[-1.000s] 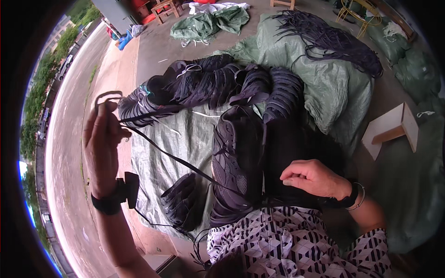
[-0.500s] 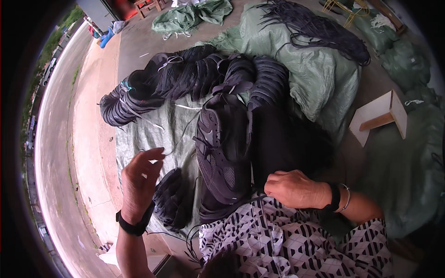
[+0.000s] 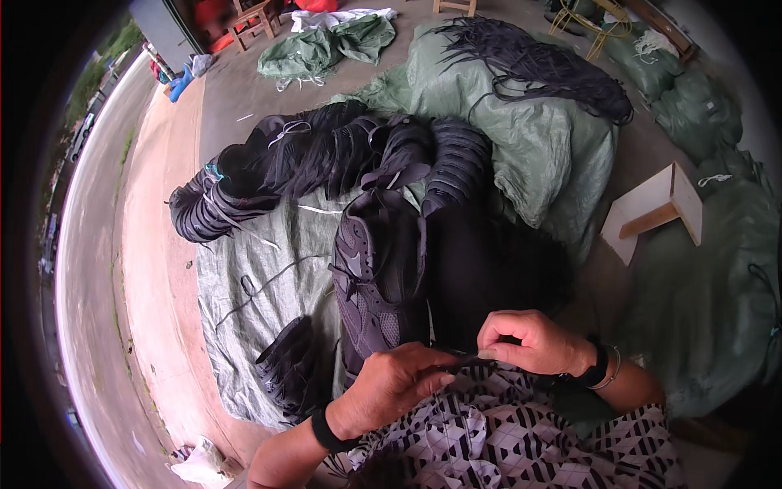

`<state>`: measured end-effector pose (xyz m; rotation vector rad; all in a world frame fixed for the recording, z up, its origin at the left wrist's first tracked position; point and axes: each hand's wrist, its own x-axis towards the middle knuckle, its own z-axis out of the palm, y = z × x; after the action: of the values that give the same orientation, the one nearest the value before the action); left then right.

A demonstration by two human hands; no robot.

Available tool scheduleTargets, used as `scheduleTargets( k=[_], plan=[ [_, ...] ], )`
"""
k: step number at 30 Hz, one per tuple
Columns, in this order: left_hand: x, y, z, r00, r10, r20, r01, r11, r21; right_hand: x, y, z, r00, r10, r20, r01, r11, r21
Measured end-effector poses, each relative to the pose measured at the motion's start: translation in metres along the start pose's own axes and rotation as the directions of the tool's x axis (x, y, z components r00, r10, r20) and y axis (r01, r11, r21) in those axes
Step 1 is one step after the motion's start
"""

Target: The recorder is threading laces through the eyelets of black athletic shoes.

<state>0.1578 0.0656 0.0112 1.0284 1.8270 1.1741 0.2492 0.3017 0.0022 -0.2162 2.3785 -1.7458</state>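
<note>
Over my patterned clothing, my left hand [image 3: 395, 381] and my right hand [image 3: 533, 346] are close together, both closed in a pinch. Between their fingertips runs a short dark shoelace [image 3: 467, 359], partly covered by the fingers. Just beyond my hands a black-grey sneaker [image 3: 371, 314] lies toe toward me, its front partly behind my left hand. A loose thin black lace [image 3: 259, 291] curls across the pale green woven sheet [image 3: 236, 326]. Left of my left hand sits a dark shoe upper [image 3: 289, 365]. Dark fabric [image 3: 472, 261] lies right of the sneaker.
Nested black shoe uppers [image 3: 326, 155] curve along the sheet's far side. Behind them, a bundle of dark laces [image 3: 538, 69] rests on a green woven sack [image 3: 562, 155]. A small white wooden stand [image 3: 652, 208] is at right, near more green sacks [image 3: 700, 318].
My left hand has come right and nearer, from above the sheet to beside my right hand. The thin lace near it now lies on the sheet. The view has shifted slightly.
</note>
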Motion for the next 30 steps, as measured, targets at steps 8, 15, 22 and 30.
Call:
scheduleTargets(
  k=[8,15,22,30],
  plan=[
    [0.018,0.016,0.006,0.989,0.121,-0.088,-0.100,0.972,0.212,0.000,-0.021,-0.016,0.998,0.068,-0.006,-0.068,0.997,0.023],
    [-0.013,-0.006,-0.050,0.939,-0.344,-0.014,0.332,0.917,-0.221,-0.032,0.055,-0.092,0.882,0.042,-0.469,-0.262,0.870,-0.417],
    [-0.036,-0.032,-0.075,0.931,-0.330,-0.153,0.298,0.933,-0.202,-0.044,0.130,-0.142,0.703,0.049,-0.709,-0.674,0.361,-0.644],
    [-0.043,-0.038,-0.086,0.814,-0.500,-0.297,0.446,0.864,-0.234,-0.078,0.200,-0.186,0.557,0.244,-0.794,-0.828,0.083,-0.555]
  ],
)
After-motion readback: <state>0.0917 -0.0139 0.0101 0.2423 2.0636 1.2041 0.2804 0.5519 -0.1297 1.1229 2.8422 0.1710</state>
